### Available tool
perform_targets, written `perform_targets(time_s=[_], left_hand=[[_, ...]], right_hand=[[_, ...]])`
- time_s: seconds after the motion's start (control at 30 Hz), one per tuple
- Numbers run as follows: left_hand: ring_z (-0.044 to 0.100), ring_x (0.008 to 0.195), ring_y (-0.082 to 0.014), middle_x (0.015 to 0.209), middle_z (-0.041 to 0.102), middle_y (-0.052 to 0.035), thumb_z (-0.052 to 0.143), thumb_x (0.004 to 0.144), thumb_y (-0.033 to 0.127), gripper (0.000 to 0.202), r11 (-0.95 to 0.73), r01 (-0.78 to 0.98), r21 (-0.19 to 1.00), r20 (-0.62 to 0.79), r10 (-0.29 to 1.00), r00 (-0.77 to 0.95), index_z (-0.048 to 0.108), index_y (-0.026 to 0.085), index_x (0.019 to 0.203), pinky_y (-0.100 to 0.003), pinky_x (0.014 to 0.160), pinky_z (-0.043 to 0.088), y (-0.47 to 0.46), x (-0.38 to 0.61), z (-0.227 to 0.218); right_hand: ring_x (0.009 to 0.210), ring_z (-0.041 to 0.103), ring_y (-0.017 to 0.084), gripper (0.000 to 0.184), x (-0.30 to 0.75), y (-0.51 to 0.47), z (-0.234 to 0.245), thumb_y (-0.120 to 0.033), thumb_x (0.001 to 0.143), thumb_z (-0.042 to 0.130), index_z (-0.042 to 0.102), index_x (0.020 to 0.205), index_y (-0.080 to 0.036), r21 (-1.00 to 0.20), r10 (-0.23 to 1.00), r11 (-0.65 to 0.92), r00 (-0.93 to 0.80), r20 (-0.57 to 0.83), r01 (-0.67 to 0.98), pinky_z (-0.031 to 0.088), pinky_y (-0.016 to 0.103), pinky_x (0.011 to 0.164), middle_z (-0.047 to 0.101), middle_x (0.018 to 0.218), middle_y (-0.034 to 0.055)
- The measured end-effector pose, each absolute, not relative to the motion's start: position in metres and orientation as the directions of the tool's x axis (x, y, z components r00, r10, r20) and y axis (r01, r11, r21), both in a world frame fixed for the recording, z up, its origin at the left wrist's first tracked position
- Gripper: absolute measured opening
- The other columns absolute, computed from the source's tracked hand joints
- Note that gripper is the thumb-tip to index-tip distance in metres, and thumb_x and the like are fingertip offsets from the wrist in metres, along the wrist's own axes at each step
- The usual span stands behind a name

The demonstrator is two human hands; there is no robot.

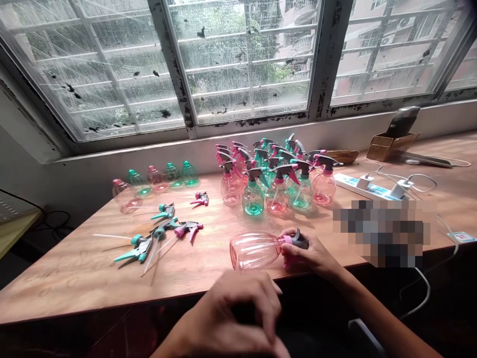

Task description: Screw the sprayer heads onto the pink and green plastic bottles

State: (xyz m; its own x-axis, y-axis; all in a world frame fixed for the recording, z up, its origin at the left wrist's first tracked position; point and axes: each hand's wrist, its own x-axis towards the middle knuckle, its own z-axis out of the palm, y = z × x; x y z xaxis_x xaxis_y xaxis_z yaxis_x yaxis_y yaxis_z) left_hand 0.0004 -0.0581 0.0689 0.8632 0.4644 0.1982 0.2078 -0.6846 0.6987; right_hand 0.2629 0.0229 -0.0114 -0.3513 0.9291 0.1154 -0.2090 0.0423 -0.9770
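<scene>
My right hand [303,248] grips a pink bottle [255,251]; my left hand [242,308], I cannot tell. Sprayer-topped bottles [249,199] hold tubes [275,199].

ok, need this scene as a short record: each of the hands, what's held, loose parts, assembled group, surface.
right hand: gripping around the spray head at the neck of a pink bottle
left hand: fingers curled, in front of the bottle; contact unclear
held bottle: clear pink, on its side, base toward the left
loose spray heads: five, three green, two pink
open bottles: five, upright, three green, two pink
assembled group: green and pink bottles with spray heads on, near the window
surface: wooden table
</scene>
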Motion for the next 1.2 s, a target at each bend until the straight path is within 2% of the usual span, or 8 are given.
perform_targets(time_s=[0.07,0.13,0.27,0.37,0.47,0.9,1.07,1.2], left_hand=[[0.062,0.076,-0.0187,0.079,0.064,-0.0046,0.070,0.095,0.032,0.014,-0.726,0.213,0.654,0.566,0.657,0.498,0.071,0.022,0.085,-0.037,0.085,0.052,-0.038,-0.005,0.065],[0.060,0.081,-0.0173,0.078,0.066,-0.0005,0.078,0.089,0.020,0.007,-0.767,0.332,0.549,0.759,0.624,0.188,0.076,0.026,0.086,-0.033,0.086,0.048,-0.022,-0.012,0.055],[0.061,0.107,-0.0224,0.109,0.067,-0.0056,0.060,0.100,0.042,0.024,-0.561,0.369,0.741,0.630,0.771,-0.095,0.074,0.026,0.110,-0.037,0.098,0.046,-0.003,-0.020,0.032],[0.061,0.118,-0.0296,0.135,0.059,-0.0142,0.039,0.098,0.071,0.071,-0.346,0.266,0.900,0.342,0.938,0.063,0.050,0.021,0.147,-0.045,0.103,0.048,0.000,-0.017,0.017],[0.061,0.122,-0.0328,0.142,0.056,-0.0155,0.055,0.089,0.074,0.088,-0.253,0.253,0.934,0.183,0.945,0.270,0.037,0.020,0.156,-0.048,0.110,0.044,0.000,-0.010,0.010],[0.059,0.123,-0.0270,0.128,0.061,-0.0119,0.076,0.089,0.034,0.109,-0.279,0.225,0.934,0.195,0.923,0.333,-0.002,0.027,0.165,-0.053,0.118,0.035,-0.002,-0.010,0.007],[0.051,0.137,-0.0340,0.166,0.025,-0.0149,0.081,0.085,0.034,0.104,-0.211,0.080,0.974,0.168,0.916,0.364,0.012,0.038,0.163,-0.050,0.110,0.049,-0.006,-0.009,0.010],[0.046,0.144,-0.0347,0.170,0.019,-0.0143,0.078,0.088,0.034,0.103,-0.294,0.161,0.942,0.222,0.907,0.357,0.008,0.038,0.164,-0.054,0.119,0.038,-0.001,-0.011,0.001]], right_hand=[[0.061,0.071,0.019,0.041,0.262,0.023,-0.011,-0.043,0.083,0.085,0.061,0.104,-0.018,-0.975,0.933,0.038,-0.341,0.113,-0.220,0.060,0.032,0.060,0.074,0.074,0.0021],[0.062,0.071,0.020,0.041,0.262,0.023,-0.011,-0.043,0.082,0.086,0.061,0.104,-0.018,-0.970,0.940,0.039,-0.321,0.118,-0.241,0.062,0.033,0.061,0.073,0.075,0.0021],[0.063,0.070,0.019,0.041,0.261,0.024,-0.011,-0.042,0.080,0.088,0.063,0.102,-0.018,-0.947,0.953,0.039,-0.272,0.131,-0.318,0.064,0.034,0.063,0.072,0.078,0.0017],[0.063,0.071,0.018,0.042,0.262,0.026,-0.013,-0.041,0.079,0.089,0.063,0.104,-0.018,-0.940,0.963,0.026,-0.242,0.115,-0.340,0.064,0.032,0.064,0.073,0.079,0.0017],[0.063,0.072,0.018,0.042,0.262,0.025,-0.013,-0.040,0.080,0.089,0.063,0.105,-0.018,-0.943,0.962,0.031,-0.247,0.119,-0.331,0.064,0.032,0.063,0.073,0.079,0.0019],[0.061,0.070,0.019,0.039,0.259,0.023,-0.008,-0.043,0.081,0.087,0.066,0.099,-0.017,-0.954,0.955,0.062,-0.259,0.142,-0.293,0.064,0.034,0.060,0.072,0.077,0.0024],[0.063,0.071,0.019,0.039,0.258,0.022,-0.007,-0.042,0.082,0.087,0.066,0.102,-0.016,-0.960,0.951,0.080,-0.266,0.154,-0.269,0.065,0.036,0.062,0.073,0.078,0.0031],[0.063,0.071,0.019,0.040,0.258,0.023,-0.008,-0.043,0.081,0.087,0.065,0.102,-0.016,-0.954,0.950,0.076,-0.269,0.157,-0.289,0.066,0.036,0.061,0.073,0.079,0.0030]])
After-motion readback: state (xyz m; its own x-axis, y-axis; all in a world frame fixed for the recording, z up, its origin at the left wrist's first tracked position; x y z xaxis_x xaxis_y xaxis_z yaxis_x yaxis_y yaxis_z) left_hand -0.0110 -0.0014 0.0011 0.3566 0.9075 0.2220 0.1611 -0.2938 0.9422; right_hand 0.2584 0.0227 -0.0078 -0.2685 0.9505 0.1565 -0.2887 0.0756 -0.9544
